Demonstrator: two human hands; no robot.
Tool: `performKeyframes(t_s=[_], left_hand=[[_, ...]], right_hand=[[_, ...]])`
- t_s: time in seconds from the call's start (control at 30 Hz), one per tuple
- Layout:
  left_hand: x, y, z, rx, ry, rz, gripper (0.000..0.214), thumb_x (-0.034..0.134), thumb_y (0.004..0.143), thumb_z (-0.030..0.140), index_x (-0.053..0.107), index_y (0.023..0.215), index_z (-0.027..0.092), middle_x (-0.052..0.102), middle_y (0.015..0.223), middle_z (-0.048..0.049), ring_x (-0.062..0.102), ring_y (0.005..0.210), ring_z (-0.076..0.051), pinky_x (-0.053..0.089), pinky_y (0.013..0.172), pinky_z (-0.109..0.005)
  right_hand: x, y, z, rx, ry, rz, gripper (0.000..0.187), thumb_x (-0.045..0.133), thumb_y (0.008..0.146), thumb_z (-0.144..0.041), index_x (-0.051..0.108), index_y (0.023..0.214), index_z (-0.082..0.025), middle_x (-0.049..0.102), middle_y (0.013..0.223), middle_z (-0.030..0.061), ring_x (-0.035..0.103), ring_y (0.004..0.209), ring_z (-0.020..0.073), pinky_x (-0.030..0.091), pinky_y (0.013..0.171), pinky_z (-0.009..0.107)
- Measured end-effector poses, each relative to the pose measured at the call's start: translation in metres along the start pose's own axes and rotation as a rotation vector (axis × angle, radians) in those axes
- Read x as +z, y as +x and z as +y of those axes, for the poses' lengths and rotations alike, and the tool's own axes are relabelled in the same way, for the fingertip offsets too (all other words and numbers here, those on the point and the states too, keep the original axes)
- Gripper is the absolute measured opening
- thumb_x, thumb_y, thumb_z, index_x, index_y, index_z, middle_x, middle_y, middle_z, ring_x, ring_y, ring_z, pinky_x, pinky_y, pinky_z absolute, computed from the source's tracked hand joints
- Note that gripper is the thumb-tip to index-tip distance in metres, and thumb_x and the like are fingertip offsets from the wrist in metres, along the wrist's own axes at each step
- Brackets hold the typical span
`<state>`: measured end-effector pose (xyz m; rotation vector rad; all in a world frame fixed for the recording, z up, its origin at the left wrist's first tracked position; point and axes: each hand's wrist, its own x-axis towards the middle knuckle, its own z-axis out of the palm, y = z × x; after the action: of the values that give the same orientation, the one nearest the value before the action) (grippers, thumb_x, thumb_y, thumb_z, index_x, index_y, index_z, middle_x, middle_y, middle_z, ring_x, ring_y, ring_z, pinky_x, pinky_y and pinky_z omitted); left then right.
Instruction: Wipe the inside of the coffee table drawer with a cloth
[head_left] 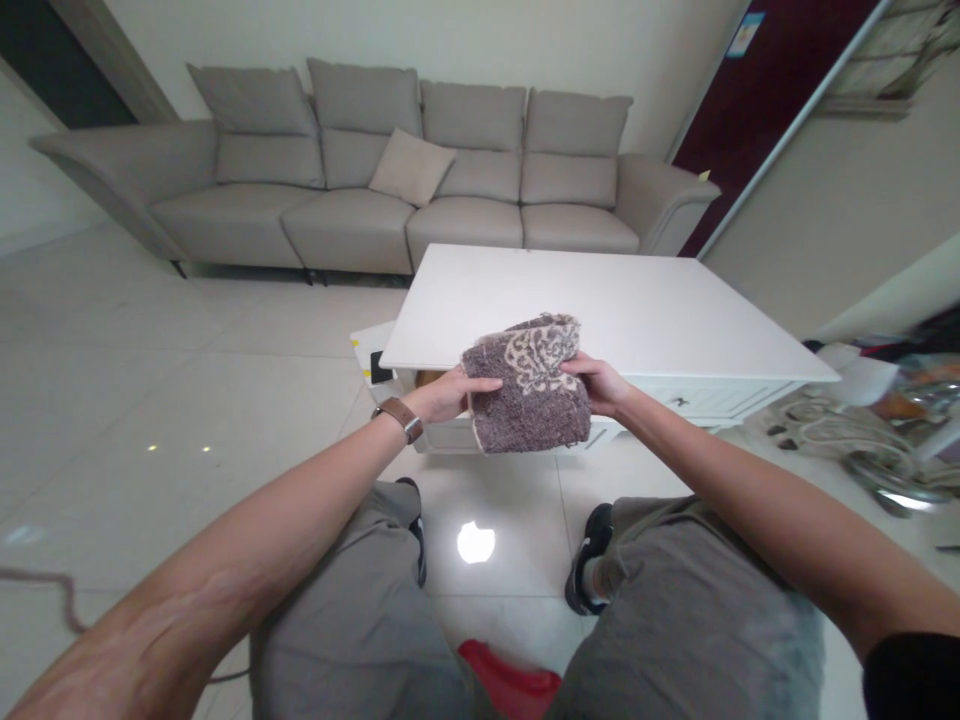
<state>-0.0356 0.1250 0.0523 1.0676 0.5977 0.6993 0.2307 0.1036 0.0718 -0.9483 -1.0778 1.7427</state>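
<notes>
A folded towel (pixel 529 410), purplish brown with a cream scroll pattern, is held up in front of the near edge of a white coffee table (pixel 600 300). My left hand (pixel 450 393) grips its left side, thumb on the front face and fingers behind. On the right side my right hand (pixel 600 383) pinches it the same way, thumb over the pattern. The fingers behind the cloth are hidden. Part of the table's front, with a drawer below the top, is covered by the towel.
A grey sofa (pixel 360 225) with a beige cushion (pixel 412 167) stands behind the table. A white board with a dark object (pixel 381 367) juts out at the table's left. Cables (pixel 832 425) and clutter lie on the floor at right. Something red (pixel 510 682) is between my legs.
</notes>
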Motion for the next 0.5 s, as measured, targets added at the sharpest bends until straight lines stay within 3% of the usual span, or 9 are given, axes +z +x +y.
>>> performKeyframes(t_s=[0.23,0.4,0.43,0.5], left_hand=[[0.021,0.016,-0.001,0.107,-0.019,0.16,0.062,0.093,0.057,0.025,0.071,0.114,0.018,0.077,0.111,-0.0101,0.069,0.109,-0.029,0.049,0.105,-0.051],[0.033,0.032,-0.012,0.237,-0.012,0.445,0.051,0.089,0.058,0.027,0.072,0.105,0.018,0.078,0.108,-0.0079,0.071,0.102,-0.027,0.053,0.098,-0.045],[0.034,0.035,-0.014,0.257,-0.005,0.492,0.048,0.088,0.059,0.028,0.072,0.102,0.018,0.078,0.107,-0.0081,0.071,0.101,-0.026,0.054,0.096,-0.044],[0.036,0.04,-0.017,0.293,0.014,0.538,0.044,0.086,0.06,0.028,0.072,0.1,0.017,0.077,0.108,-0.0085,0.071,0.1,-0.027,0.055,0.094,-0.042]], right_hand=[[0.004,0.011,0.013,-0.045,-0.098,0.088,0.052,0.073,0.064,-0.028,0.056,0.113,-0.026,0.072,0.096,0.0021,0.068,0.084,0.0249,0.057,0.083,0.047],[0.003,0.02,0.026,-0.196,-0.507,0.546,0.057,0.077,0.067,-0.045,0.048,0.113,-0.027,0.058,0.107,0.0031,0.06,0.09,0.0216,0.055,0.083,0.045],[0.006,0.02,0.028,-0.254,-0.564,0.547,0.057,0.078,0.067,-0.046,0.049,0.112,-0.027,0.057,0.109,0.0038,0.059,0.093,0.0223,0.054,0.085,0.045],[0.018,0.018,0.029,-0.343,-0.612,0.378,0.059,0.08,0.068,-0.046,0.05,0.115,-0.028,0.057,0.115,0.0053,0.058,0.103,0.024,0.053,0.091,0.046]])
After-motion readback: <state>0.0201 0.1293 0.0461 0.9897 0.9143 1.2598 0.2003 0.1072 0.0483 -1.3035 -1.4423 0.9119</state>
